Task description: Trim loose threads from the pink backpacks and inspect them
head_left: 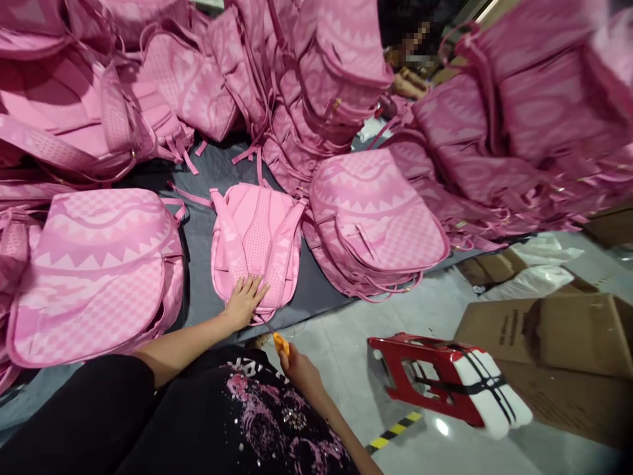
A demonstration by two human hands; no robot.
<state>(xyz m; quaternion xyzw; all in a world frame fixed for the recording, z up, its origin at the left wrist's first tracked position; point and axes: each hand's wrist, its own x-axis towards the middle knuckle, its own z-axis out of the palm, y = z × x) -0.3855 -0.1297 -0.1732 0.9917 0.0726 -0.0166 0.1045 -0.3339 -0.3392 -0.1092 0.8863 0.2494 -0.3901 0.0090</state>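
A small pink backpack (260,231) lies on the dark-covered table, its padded back and shoulder straps facing up. My left hand (243,302) rests flat on its lower part, fingers spread. Just off the table edge, my right hand (299,366) is closed round an orange-handled tool (281,343). A thin dark shaft runs from that handle towards the lower edge of the bag; I cannot make out its tip or exact kind. Larger pink backpacks with a zigzag print flank the small one, one on the left (106,264) and one on the right (380,211).
Piles of pink backpacks (198,79) cover the far side of the table. On the floor to the right stand a red and white stool-like frame (435,376) and a cardboard box (554,356). Plastic wrapping (534,280) lies beyond them. Another person's arm (410,84) shows at the back.
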